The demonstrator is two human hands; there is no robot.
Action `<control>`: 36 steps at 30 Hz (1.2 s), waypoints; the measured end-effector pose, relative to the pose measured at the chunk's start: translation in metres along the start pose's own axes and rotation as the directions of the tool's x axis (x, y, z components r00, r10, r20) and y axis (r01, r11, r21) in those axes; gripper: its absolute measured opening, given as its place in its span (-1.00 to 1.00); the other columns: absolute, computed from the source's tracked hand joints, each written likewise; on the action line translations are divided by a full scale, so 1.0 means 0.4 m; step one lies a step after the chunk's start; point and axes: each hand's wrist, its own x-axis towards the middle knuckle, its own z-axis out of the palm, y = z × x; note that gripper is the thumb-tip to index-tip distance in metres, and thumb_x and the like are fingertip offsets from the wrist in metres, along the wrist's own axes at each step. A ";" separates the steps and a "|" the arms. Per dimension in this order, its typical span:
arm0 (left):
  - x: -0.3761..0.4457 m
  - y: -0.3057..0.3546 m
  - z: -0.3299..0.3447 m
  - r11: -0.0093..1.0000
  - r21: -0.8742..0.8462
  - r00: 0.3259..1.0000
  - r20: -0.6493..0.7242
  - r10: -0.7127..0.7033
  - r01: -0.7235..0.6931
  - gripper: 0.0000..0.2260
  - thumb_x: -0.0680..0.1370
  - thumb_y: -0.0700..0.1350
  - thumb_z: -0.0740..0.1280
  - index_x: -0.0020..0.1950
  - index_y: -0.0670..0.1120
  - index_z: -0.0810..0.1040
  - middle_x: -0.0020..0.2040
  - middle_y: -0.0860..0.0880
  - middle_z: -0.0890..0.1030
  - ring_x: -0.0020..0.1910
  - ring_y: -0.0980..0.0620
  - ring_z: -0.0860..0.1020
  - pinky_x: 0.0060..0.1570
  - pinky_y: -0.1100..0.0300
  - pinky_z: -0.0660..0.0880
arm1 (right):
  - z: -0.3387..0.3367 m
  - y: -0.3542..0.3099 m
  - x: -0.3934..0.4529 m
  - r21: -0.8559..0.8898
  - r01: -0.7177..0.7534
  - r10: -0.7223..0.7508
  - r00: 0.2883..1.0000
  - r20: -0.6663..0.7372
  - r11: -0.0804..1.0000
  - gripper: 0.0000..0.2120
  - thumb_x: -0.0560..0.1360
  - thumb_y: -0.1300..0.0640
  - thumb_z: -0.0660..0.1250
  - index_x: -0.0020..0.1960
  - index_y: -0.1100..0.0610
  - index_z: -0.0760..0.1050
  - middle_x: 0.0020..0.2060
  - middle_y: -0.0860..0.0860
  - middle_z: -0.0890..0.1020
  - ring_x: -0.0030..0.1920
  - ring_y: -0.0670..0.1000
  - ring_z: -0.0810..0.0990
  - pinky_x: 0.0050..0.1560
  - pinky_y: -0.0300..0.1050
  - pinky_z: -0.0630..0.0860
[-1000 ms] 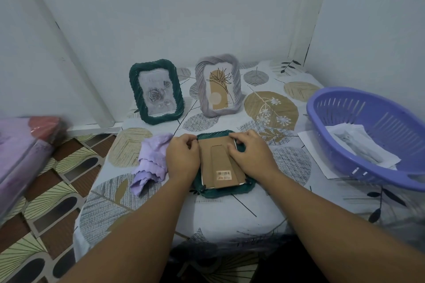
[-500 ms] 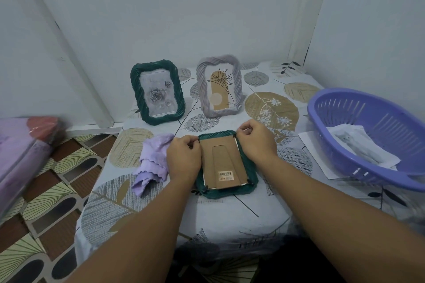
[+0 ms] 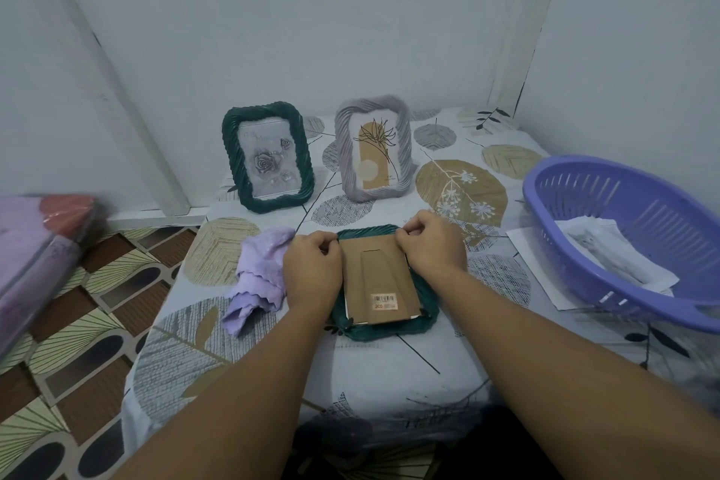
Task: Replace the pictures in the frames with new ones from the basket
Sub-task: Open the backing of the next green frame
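Note:
A green frame [image 3: 389, 329] lies face down in front of me, its brown cardboard back [image 3: 380, 286] with a barcode sticker facing up. My left hand [image 3: 311, 269] pinches the back's upper left corner. My right hand [image 3: 430, 244] pinches the upper right corner at the frame's top edge. Behind, a second green frame [image 3: 269, 158] with a rose picture and a grey frame [image 3: 374, 148] with a plant drawing stand upright. The purple basket [image 3: 639, 245] at the right holds a white picture sheet [image 3: 607, 257].
A crumpled lilac cloth [image 3: 259, 273] lies just left of my left hand. A white sheet [image 3: 533, 261] lies partly under the basket. The table [image 3: 448, 362] has a leaf-pattern cover and stands in a wall corner. A pink bundle [image 3: 35, 245] sits at the far left.
My right hand slid from lying on the cardboard back to its upper right corner. My left hand stayed at the upper left corner. The face-down frame did not move.

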 end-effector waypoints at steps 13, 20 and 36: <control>-0.007 0.011 -0.006 1.000 0.003 1.000 -0.013 0.000 0.000 -0.81 0.55 -0.18 0.34 0.02 -0.03 0.75 -0.12 0.01 0.72 -0.16 0.05 0.62 -0.14 0.24 0.45 | 0.004 0.016 0.003 0.018 0.038 -0.038 0.999 -0.008 0.999 -0.84 0.53 0.00 0.43 -0.21 -0.02 0.57 -0.30 -0.15 0.64 -0.18 -0.02 0.64 -0.12 0.03 0.65; -0.010 0.015 -0.011 1.000 -0.005 1.000 0.003 -0.005 0.005 -0.81 0.56 -0.18 0.34 0.03 -0.04 0.74 -0.13 -0.01 0.73 -0.18 0.05 0.63 -0.17 0.26 0.43 | -0.019 0.027 -0.030 0.155 0.101 -0.108 0.993 0.038 0.983 -0.87 0.55 -0.12 0.41 -0.03 -0.08 0.61 -0.21 -0.16 0.64 -0.12 -0.08 0.62 -0.03 0.04 0.62; -0.157 -0.048 -0.170 0.931 -0.078 0.873 0.325 0.363 -0.358 -0.91 0.57 -0.10 0.42 -0.08 0.07 0.55 -0.19 0.08 0.58 -0.25 0.06 0.54 -0.22 0.18 0.50 | -0.143 0.118 -0.176 0.287 0.288 -0.376 0.867 0.326 0.913 -0.92 0.48 0.08 0.54 -0.04 -0.05 0.70 -0.15 -0.11 0.63 -0.30 -0.21 0.46 -0.23 -0.41 0.38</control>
